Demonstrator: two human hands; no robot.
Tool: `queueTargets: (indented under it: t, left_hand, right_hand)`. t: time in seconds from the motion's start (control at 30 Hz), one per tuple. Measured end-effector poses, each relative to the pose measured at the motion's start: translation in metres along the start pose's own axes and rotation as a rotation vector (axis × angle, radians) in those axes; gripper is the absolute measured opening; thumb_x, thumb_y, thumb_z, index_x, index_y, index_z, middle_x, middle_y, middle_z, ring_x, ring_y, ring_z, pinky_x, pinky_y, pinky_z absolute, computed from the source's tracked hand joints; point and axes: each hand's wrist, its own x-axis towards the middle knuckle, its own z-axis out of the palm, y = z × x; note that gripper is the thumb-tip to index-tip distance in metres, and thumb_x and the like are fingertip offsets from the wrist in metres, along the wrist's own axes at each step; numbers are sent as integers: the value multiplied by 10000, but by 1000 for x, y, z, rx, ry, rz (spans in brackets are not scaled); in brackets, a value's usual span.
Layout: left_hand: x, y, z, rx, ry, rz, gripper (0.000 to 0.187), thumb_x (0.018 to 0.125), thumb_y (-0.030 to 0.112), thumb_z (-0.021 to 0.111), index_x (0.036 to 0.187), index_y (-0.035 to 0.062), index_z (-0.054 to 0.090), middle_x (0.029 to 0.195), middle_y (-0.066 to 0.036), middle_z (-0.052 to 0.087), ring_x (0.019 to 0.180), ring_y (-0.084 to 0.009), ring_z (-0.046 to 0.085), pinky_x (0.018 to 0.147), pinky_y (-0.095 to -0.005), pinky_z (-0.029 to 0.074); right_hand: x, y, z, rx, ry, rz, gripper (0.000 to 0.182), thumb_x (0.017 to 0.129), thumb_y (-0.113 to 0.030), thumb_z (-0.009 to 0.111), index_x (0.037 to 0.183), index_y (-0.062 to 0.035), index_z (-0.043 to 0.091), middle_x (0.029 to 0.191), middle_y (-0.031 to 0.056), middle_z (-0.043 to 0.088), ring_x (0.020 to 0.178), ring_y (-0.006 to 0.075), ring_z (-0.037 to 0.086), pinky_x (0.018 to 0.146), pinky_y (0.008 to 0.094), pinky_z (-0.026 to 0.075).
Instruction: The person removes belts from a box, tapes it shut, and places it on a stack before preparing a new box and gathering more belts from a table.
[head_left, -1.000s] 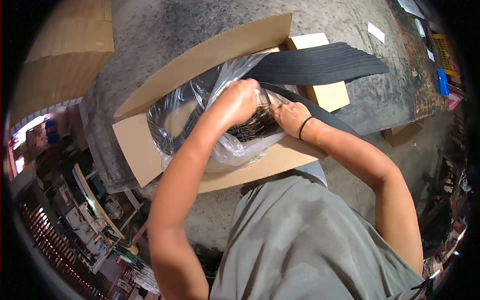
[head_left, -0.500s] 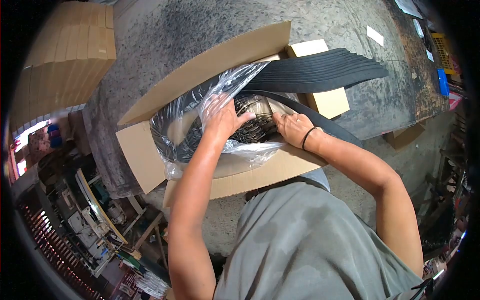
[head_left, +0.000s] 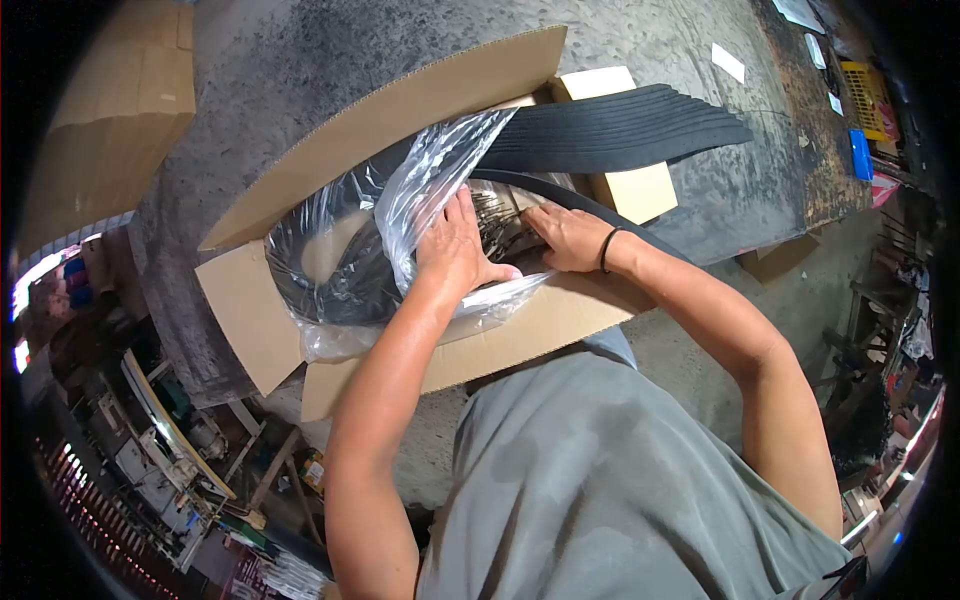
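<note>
Open cardboard box (head_left: 250, 310) on the table holds a clear plastic bag (head_left: 420, 190) of black strips (head_left: 330, 290). Left hand (head_left: 455, 250) lies flat, fingers spread, on the bag; right hand (head_left: 560, 238) presses inside too, fingers loosely curled, gripping nothing I can make out.

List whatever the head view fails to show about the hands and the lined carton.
- Left hand: its palm and what lies under it, pressed flat on the plastic liner.
- Right hand: its fingertips, tucked among the dark strips.
- Strips' number and shape: blurred by liner glare.
- Carton floor: covered by liner and contents.
- Black stack: near end hidden behind the liner.
</note>
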Motion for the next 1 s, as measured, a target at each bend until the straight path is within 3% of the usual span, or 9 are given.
queueTargets:
  t: [0.17,0.27,0.4,0.53,0.57,0.67,0.77,0.87,1.0]
  left_hand:
    - [1,-2,16,-96,108,-10,1131,561,558,693,1322,-120,203,1325,-284,307,1275,-375,272,1073,-436,176]
    - [2,-1,18,-135,175,-26,1056,577,486,695,1312,-112,229,1323,-280,318,1269,-372,278,1064,-450,184]
    - [4,4,17,-129,162,-95,1040,574,493,706,1305,-94,256,1327,-265,330,1264,-362,288,1055,-458,195]
    - [7,3,14,-106,136,-98,1057,583,587,680,1302,-76,280,1333,-257,335,1271,-349,288,1061,-451,183]
    - [8,2,16,-111,152,-89,1057,583,587,680,1302,-76,280,1333,-257,335,1271,-349,288,1061,-451,183]
    - [9,4,6,-70,38,-133,1030,611,608,631,1302,-80,301,1334,-251,345,1281,-332,285,1070,-456,151]
    - [9,1,11,-87,35,-106,1033,620,598,619,1317,-86,282,1352,-259,321,1302,-323,255,1080,-452,123]
    - [10,1,9,-82,-5,-103,1036,625,594,610,1324,-92,271,1377,-262,282,1313,-335,227,1085,-449,104]
    - [9,0,12,-87,44,-103,1037,624,580,616,1322,-99,261,1380,-263,271,1306,-362,226,1082,-458,107]
  right_hand:
    - [5,-14,-8,-82,13,33,267,775,-91,505,1018,8,451,967,217,587,882,349,602,774,409,482]
    - [21,-5,-4,-262,135,-10,207,793,-91,494,981,-16,449,737,156,632,686,315,643,621,394,514]
    - [25,-7,-10,-348,91,-27,214,809,-112,481,1004,-24,469,771,159,642,706,306,648,631,383,518]
    - [7,-20,-24,-285,93,-11,231,782,-177,571,968,-45,535,997,146,560,851,303,609,709,376,503]
    - [-2,-22,-32,-281,253,-77,254,736,-196,632,925,-54,538,940,111,538,875,294,571,727,379,485]
    - [-35,-13,-55,-238,395,55,270,694,-210,670,867,-71,517,873,103,519,857,293,538,719,387,456]
    - [-61,0,-42,-383,344,307,321,715,-203,663,947,-51,500,882,113,525,867,298,549,723,401,462]
    - [-61,14,-31,-321,266,324,332,726,-194,657,975,-44,494,893,136,529,883,309,559,709,421,467]
    - [-51,17,-45,-258,378,276,287,720,-164,643,934,-48,490,897,161,533,891,324,564,677,437,473]
